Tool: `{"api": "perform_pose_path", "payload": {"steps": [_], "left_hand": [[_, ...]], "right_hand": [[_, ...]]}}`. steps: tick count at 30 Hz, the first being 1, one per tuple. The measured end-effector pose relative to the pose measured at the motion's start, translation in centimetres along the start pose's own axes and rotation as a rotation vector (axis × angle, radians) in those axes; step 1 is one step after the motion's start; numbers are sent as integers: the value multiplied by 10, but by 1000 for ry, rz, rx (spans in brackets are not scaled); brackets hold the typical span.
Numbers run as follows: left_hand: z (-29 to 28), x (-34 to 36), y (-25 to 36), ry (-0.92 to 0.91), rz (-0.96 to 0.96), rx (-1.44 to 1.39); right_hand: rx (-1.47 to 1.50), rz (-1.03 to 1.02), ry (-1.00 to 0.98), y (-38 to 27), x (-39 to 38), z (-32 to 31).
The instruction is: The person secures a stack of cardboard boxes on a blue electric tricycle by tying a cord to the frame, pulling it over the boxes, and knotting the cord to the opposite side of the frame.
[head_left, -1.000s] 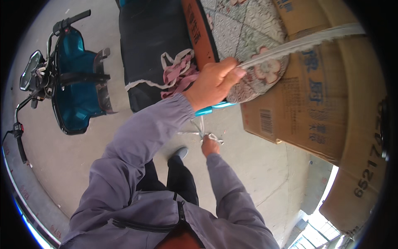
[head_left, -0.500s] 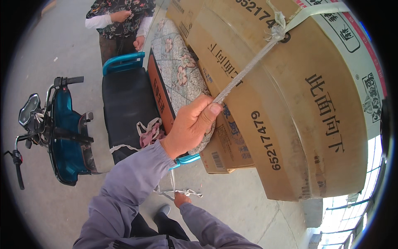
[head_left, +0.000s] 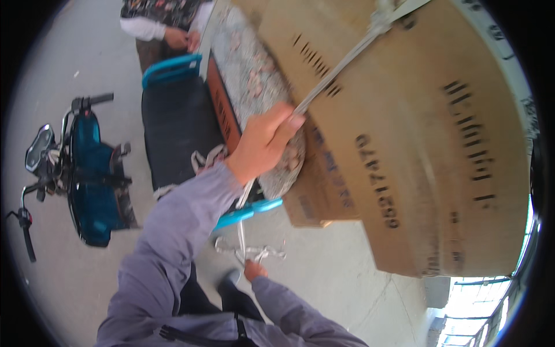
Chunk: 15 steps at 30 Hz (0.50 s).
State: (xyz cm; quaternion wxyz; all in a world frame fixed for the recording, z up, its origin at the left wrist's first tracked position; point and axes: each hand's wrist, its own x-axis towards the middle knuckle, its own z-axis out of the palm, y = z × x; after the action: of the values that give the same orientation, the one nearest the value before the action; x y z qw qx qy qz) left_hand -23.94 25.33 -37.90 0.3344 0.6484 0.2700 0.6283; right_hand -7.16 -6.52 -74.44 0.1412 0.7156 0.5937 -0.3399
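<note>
My left hand (head_left: 263,141) is closed round a white rope (head_left: 341,65). From it the rope runs taut up and right across a large brown cardboard box (head_left: 416,144) to a knot (head_left: 380,22) on a pale strap. Lower down, my right hand (head_left: 255,270) grips the rope's lower length, which hangs below the teal seat rail (head_left: 248,214); loose rope ends (head_left: 272,253) trail beside that hand. A quilted floral cushion (head_left: 254,75) lies between the box and the black seat (head_left: 173,127) of a teal three-wheeled vehicle.
Handlebars (head_left: 43,156) and a teal front panel (head_left: 91,179) stand at left. Another person's hands (head_left: 182,39) show beyond the seat. A smaller brown box (head_left: 309,202) sits under the large one. Concrete floor (head_left: 324,289) lies below; my shoe (head_left: 232,276) rests on it.
My left hand has shifted slightly upward, still on the rope. A length of rope now shows below it, across the seat rail. The other person's hands have come together. The view has tilted and blurred.
</note>
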Motion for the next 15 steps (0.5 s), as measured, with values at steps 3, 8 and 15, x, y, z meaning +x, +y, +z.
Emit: {"api": "perform_pose_path", "payload": {"steps": [3, 8, 15], "left_hand": [[13, -7, -7, -28, -147, -195], [6, -10, -32, 47, 116, -42], [10, -14, -34, 81, 150, -41]], "right_hand": [[17, 76, 13, 22, 0, 12], [32, 34, 16, 3, -5, 1], [51, -1, 36, 11, 0, 3]]}}
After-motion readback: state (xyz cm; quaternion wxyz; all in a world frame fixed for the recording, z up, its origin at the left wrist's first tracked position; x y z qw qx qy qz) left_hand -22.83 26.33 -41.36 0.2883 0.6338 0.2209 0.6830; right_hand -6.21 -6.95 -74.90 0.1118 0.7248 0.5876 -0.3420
